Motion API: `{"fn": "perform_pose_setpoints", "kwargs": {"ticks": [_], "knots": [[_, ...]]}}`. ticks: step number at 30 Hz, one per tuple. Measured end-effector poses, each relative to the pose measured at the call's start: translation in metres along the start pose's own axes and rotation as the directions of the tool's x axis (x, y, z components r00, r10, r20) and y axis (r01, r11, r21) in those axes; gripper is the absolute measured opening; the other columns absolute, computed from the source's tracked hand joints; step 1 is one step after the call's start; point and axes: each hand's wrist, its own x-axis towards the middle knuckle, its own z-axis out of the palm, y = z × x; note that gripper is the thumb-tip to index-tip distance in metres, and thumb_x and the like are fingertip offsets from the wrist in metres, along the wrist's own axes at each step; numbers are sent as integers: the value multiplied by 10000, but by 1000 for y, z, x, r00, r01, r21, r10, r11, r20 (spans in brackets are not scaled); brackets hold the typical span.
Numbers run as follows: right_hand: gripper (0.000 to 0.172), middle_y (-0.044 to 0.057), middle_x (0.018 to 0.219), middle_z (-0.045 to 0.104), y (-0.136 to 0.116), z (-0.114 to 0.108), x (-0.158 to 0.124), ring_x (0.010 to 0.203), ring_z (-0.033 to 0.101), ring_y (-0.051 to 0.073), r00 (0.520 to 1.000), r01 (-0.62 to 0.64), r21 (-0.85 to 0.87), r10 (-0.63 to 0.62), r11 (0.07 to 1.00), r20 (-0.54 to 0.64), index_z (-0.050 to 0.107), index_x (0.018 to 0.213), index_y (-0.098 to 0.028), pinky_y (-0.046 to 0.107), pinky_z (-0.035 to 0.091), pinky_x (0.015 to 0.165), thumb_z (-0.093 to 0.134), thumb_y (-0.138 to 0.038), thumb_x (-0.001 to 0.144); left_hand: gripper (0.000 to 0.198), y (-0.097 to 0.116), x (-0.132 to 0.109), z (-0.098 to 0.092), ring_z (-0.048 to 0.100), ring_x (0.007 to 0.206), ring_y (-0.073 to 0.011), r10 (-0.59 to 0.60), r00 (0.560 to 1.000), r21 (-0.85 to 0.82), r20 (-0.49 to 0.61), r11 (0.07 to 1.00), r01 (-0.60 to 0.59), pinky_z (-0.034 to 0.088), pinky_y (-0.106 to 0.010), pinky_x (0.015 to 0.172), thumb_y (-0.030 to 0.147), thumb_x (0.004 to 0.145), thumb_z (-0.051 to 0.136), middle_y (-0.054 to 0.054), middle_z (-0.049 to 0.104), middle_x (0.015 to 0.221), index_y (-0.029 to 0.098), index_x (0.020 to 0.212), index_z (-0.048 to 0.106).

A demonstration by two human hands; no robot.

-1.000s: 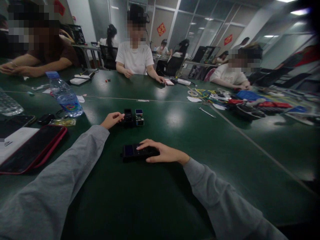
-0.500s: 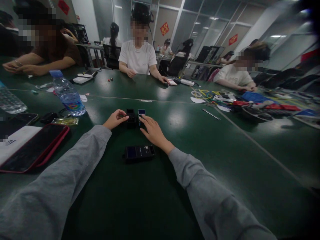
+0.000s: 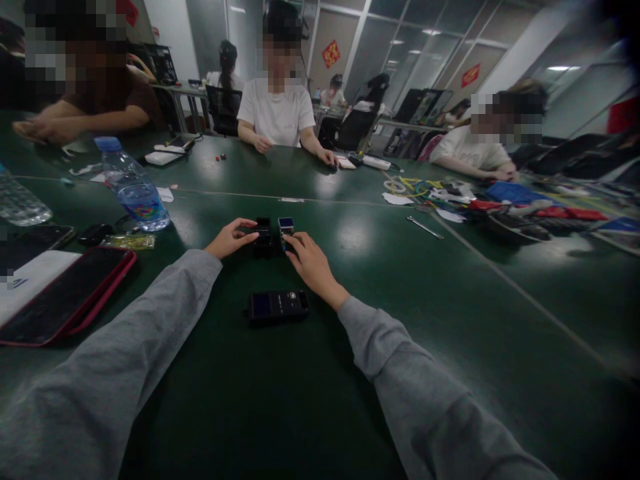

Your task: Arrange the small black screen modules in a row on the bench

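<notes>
At the middle of the table, my left hand (image 3: 233, 239) has its thumb and fingers at the left edge of a small black plastic case (image 3: 263, 241), gripping it. Just to the right, my right hand (image 3: 311, 261) pinches a small circuit board with a screen (image 3: 285, 224) between thumb and fingers. The board is tilted and a narrow gap separates it from the case. Closer to me lies a black handheld device (image 3: 278, 305) with a dark display, flat on the table and touched by neither hand.
Left of me are a water bottle (image 3: 137, 193), a phone in a red case (image 3: 65, 293) and a small yellow packet (image 3: 129, 241). A wrench (image 3: 424, 227) lies to the right, before a heap of cables (image 3: 425, 190). Several people sit around the green table (image 3: 450, 320).
My right hand has shifted slightly right with the circuit board, widening the gap to the case. Its fingers have drawn closer together on the board. My left hand stays by the case.
</notes>
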Motion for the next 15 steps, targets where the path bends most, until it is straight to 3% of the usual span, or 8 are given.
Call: {"fn": "perform_pose_setpoints", "kwargs": {"ticks": [7,15], "knots": [[355,109,1213,465,-1,-1,-1,1017,547,249,1000,-14,-15,14,1000,-2,452,1320,-243,441,549,825,458,-189,970,479,-2,0,0,647,839,-162,6,1000,-2,9,1000,-6,531,-357,797,449,751,701,-117,599,1225,181,1127,577],[386,134,1216,437,2,3,-4,1068,530,266,997,-42,9,43,999,-57,448,1305,-193,434,535,860,476,-163,921,498,1,-2,1,633,847,-162,-12,1000,-2,11,1000,12,516,-379,829,464,756,694,-122,583,1233,171,1140,572]]}}
